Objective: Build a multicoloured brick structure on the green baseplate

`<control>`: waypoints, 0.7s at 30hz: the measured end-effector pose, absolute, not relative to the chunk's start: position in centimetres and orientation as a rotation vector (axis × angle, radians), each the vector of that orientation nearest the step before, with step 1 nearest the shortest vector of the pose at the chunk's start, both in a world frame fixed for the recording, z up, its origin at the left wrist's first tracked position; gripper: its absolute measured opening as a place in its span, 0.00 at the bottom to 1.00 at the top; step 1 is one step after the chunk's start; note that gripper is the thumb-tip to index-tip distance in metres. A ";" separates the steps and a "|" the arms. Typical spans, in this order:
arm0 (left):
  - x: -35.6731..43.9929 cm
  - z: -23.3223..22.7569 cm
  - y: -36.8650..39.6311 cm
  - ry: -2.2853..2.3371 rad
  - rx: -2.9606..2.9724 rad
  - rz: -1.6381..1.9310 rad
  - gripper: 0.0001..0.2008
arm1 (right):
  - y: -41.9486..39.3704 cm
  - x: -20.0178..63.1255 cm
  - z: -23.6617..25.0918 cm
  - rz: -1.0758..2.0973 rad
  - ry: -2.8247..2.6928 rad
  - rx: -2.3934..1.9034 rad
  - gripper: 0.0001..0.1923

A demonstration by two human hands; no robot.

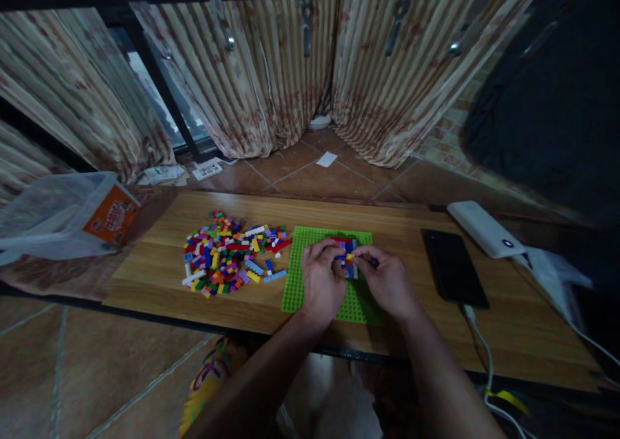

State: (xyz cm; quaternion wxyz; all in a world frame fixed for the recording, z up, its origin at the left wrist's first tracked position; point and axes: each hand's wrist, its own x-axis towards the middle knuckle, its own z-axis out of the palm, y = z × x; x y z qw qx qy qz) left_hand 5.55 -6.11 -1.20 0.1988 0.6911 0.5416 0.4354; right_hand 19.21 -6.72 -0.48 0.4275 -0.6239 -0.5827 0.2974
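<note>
A green studded baseplate (295,284) lies on the wooden table, with toy building bricks (345,241) in red, blue and other colours joined near its middle. My left hand (322,281) rests over the plate's left half, fingers curled in against these bricks. Whatever its fingertips grip is hidden. From the other side, my right hand (390,281) pinches with thumb and index finger at a small yellow brick (349,257) above the built patch. Both hands nearly meet there and cover part of the bricks.
Left of the plate spreads a pile of loose mixed bricks (232,252). A clear plastic bin (53,213) with an orange label stands at far left. On the right lie a black phone (454,268) with a cable (477,336) and a white power bank (484,227).
</note>
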 end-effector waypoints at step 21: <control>5.4 -1.3 -6.8 1.510 2.110 1.092 0.13 | -6.4 18.2 -0.8 1.001 -1.048 -1.530 0.11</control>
